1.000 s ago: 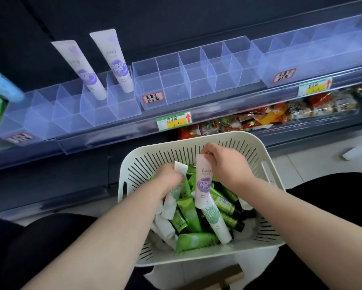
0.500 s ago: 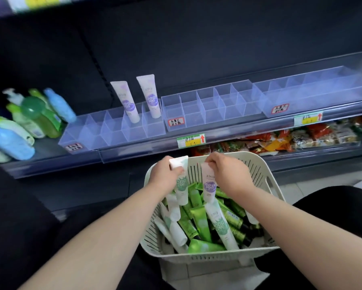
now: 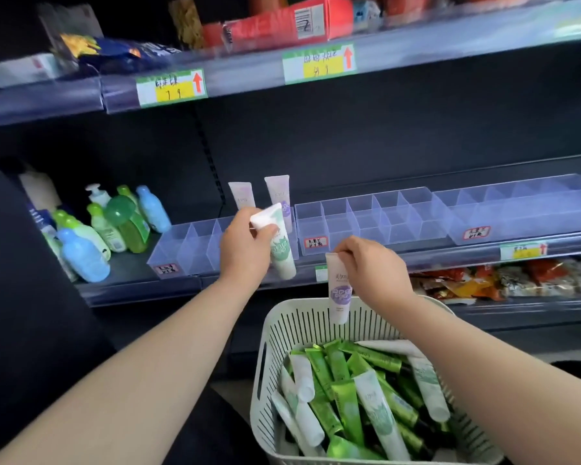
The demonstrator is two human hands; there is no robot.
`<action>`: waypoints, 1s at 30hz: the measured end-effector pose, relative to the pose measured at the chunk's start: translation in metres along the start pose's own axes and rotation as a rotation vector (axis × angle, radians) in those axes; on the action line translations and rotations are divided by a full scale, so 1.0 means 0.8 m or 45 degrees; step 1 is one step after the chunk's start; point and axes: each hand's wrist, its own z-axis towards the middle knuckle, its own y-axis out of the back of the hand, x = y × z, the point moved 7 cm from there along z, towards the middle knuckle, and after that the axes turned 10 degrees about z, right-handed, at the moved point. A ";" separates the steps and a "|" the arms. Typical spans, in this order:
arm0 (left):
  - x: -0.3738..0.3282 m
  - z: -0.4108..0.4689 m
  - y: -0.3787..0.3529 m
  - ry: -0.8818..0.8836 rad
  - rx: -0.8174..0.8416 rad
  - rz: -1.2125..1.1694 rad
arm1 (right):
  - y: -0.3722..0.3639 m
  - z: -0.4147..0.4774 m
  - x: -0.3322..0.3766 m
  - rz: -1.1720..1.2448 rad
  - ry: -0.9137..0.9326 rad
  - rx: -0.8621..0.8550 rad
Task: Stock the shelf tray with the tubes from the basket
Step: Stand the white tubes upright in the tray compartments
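**Stock status: early stage, by the look of it.**

1. Dark store shelving (image 3: 349,139). Its middle shelf carries three clear plastic divided shelf trays side by side: left tray (image 3: 185,239), middle tray (image 3: 376,219), right tray (image 3: 524,206). No tubes show in the middle or right trays. The left tray's visible compartments are bare apart from item 6.
2. Pale slotted plastic basket (image 3: 316,327), below the shelf and near the person. It is heaped with loose green tubes and white tubes (image 3: 346,401), lying crosswise. Most of the stock appears to remain here.
3. Cluster of green, blue and white plastic bottles (image 3: 114,226), on the same shelf, just left of the left tray. Not part of this task.
4. Left grip (image 3: 245,250): fingers curled round a white tube with a green label (image 3: 282,253). The tube is tilted, in front of the right end of the left tray. It is not yet in a compartment.
5. Right grip (image 3: 373,266): fingertips pinch the flat crimped end of a white tube with a purple label (image 3: 339,293). The tube hangs cap-down above the basket's far rim, short of the trays.
6. Two white tubes with purple labels (image 3: 277,193), upright at the right end of the left tray. Their lower parts are hidden behind the left grip. These are the only ones placed.

Outstanding: seat items 4 and 5, then the basket's contents.
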 end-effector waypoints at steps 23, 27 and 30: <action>0.017 0.114 -0.082 0.056 0.202 0.226 | -0.028 0.053 -0.020 -0.032 0.020 0.089; 0.012 0.107 -0.054 -0.004 0.135 0.195 | -0.030 0.051 -0.007 -0.021 0.043 0.082; 0.019 0.100 -0.028 -0.017 0.081 0.228 | -0.030 0.054 0.014 -0.025 0.091 0.069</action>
